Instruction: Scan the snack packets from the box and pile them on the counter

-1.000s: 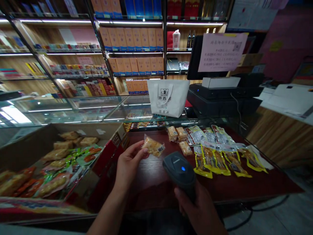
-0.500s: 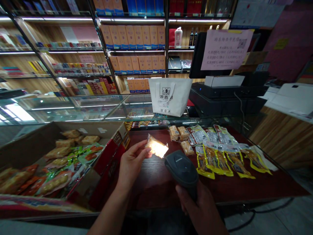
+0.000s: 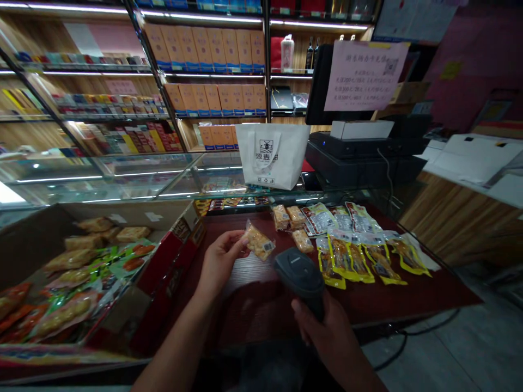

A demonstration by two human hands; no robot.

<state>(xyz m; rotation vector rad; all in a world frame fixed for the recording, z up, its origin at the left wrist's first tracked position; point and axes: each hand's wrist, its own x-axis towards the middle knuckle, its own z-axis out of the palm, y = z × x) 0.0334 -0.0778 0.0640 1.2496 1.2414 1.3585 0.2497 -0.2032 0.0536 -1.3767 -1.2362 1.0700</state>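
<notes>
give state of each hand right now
Left hand: closed, pinching a wrapped snack by one end.
Right hand: closed around a dark handheld scanner.

Bare hands point(image 3: 220, 260), bare slender forearms point(image 3: 180, 337)

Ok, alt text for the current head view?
The left hand holds a clear-wrapped golden snack near a dark grey handheld scanner in the right hand, above a dark red table. Left: an open cardboard box of packaged snacks; right: yellow-edged clear packets.

Bare tabletop point(image 3: 249, 313) leaves room beside the scanner point(image 3: 297, 272) — box point(image 3: 161, 264) blocks left, yellow packets point(image 3: 342, 255) right.
</notes>
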